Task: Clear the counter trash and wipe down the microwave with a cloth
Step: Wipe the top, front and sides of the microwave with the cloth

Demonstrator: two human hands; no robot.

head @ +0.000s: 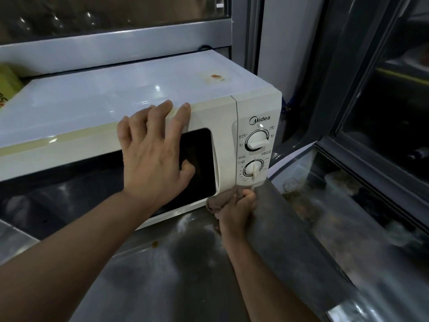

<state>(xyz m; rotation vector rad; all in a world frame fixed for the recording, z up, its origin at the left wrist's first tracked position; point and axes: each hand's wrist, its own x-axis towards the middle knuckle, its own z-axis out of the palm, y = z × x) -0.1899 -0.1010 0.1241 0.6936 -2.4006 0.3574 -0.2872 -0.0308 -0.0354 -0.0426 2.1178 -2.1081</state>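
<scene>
The right hand [236, 210] has its fingers curled tight around a bunched brown cloth [219, 201], which bulges out of the fist toward ten o'clock and presses against the lower front corner of the microwave [222, 126], just under the lower dial [254, 169]. The left hand [153, 154], at ten o'clock from the right, lies flat and spread on the door, fingertips [184, 108] hooked over the top front edge, thumb on the dark window [197, 163]. The microwave stands on a steel counter [185, 275], with a yellow box [8, 82] at its nine o'clock end.
</scene>
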